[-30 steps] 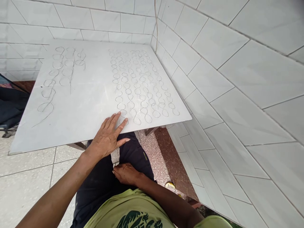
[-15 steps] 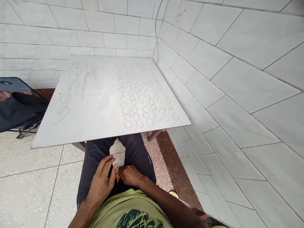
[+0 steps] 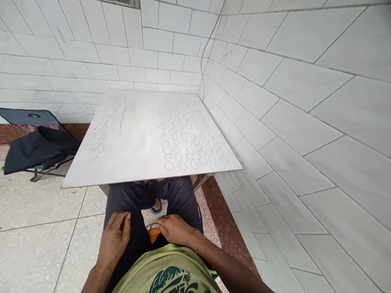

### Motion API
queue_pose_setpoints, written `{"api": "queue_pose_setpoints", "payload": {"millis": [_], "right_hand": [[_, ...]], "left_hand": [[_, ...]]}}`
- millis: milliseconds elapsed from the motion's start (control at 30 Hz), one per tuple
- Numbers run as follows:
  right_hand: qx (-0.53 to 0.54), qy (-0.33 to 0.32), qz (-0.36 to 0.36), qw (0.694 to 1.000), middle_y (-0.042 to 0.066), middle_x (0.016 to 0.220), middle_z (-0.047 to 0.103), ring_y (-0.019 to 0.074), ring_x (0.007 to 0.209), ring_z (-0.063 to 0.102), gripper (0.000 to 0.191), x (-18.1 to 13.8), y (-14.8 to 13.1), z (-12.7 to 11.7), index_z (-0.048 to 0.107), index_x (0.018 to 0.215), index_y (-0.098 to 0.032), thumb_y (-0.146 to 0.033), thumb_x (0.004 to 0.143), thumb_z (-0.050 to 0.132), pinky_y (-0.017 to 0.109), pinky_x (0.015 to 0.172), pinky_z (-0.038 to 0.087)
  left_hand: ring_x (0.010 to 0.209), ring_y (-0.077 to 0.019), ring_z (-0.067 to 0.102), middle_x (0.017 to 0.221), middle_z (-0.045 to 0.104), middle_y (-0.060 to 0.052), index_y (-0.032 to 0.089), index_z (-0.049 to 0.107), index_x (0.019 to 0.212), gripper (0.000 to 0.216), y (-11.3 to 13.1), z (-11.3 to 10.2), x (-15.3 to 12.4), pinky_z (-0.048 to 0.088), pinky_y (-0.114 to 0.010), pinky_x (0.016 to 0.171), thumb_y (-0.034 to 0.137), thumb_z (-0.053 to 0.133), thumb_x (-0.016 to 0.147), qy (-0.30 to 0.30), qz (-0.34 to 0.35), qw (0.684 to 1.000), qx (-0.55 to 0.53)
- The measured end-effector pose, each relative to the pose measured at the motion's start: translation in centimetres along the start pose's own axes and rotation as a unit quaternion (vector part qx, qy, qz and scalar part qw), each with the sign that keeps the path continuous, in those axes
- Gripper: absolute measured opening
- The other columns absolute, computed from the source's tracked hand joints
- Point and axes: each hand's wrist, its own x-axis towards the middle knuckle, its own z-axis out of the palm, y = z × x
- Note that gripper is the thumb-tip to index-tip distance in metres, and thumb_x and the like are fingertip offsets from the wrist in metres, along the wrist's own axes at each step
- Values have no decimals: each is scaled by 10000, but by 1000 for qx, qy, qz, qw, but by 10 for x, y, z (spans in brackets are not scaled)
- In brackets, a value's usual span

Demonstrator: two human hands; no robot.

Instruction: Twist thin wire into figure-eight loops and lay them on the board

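Note:
My left hand point(image 3: 115, 236) rests on the left thigh of my dark trousers point(image 3: 131, 199). Its thumb stands apart from loosely bent fingers, and I see nothing in it. Over the right thigh lies my right hand point(image 3: 175, 230), its fingers drawn together; whatever they may hold is hidden. Close to its fingertips, between my legs, an orange piece point(image 3: 153, 235) shows with a thin dark-and-pale edge; its kind is unclear. Ahead of both hands, touched by neither, is a white board point(image 3: 137, 162) on a table-like support. Pencil-like looped chains cover its right side, and larger loops its left.
White tiled walls point(image 3: 305, 122) meet behind and to the right of the board. A cable point(image 3: 202, 61) hangs down the corner. At left stands a folding chair point(image 3: 33, 116) with black cloth point(image 3: 45, 146) on it. A slippered foot point(image 3: 156, 206) shows under the board.
My left hand has moved left, away from my right hand, onto the thigh. The right hand has shifted slightly right, showing more of the orange piece. The camera view has tilted.

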Motion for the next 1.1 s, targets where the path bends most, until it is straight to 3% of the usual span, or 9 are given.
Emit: {"api": "queue_pose_setpoints", "payload": {"millis": [133,300,533,633,800,900,1100], "right_hand": [[3,5,-19,1000,95,1015,779,215,899,720,266,-5,-10,-30,687,1000,-176,-265,1074,447,309,798,468],[19,2,-56,998,75,1001,763,204,890,694,248,-8,-19,-71,673,1006,-200,-259,1078,444,307,792,455],[32,38,-75,996,40,852,696,180,765,622,347,26,-26,-166,662,915,-230,-306,1104,381,302,716,453],[21,68,-80,994,57,937,709,193,818,646,341,66,-14,-202,690,1041,-216,-332,1104,376,313,742,492],[-43,134,-87,986,141,1313,671,258,1152,653,398,167,29,-241,603,1388,-166,-292,1095,365,427,992,537],[-97,140,-80,982,147,1554,520,301,1413,485,474,235,56,-257,493,1518,-117,-218,1065,399,472,1165,441],[-187,92,-11,978,178,1727,255,357,1573,252,591,357,88,-274,302,1621,-36,-160,1051,396,508,1249,334]], "left_hand": [[870,-243,736,951,729,-71,197,676,1045,231,-24,-1,0,584,-363,810,353,506,1041,6,-5,1000,21],[867,-229,737,937,724,-61,206,681,1021,234,-34,11,-3,587,-336,801,332,486,1041,7,3,999,41],[847,-225,734,905,718,-52,210,669,998,227,-40,25,-8,579,-310,720,318,474,1041,23,-38,993,112],[803,-211,733,905,728,-46,222,673,984,213,-41,26,-7,569,-292,667,310,483,1025,37,-51,991,119],[758,-219,727,874,720,-43,237,687,963,185,-42,27,-4,548,-297,605,282,510,998,45,-66,991,112],[751,-220,726,896,714,-36,250,673,972,162,-46,27,-3,535,-302,578,274,516,1003,33,-92,987,124],[774,-248,739,906,717,-41,265,640,1000,133,-60,29,-2,577,-342,598,270,507,1007,7,-86,990,113]]}}
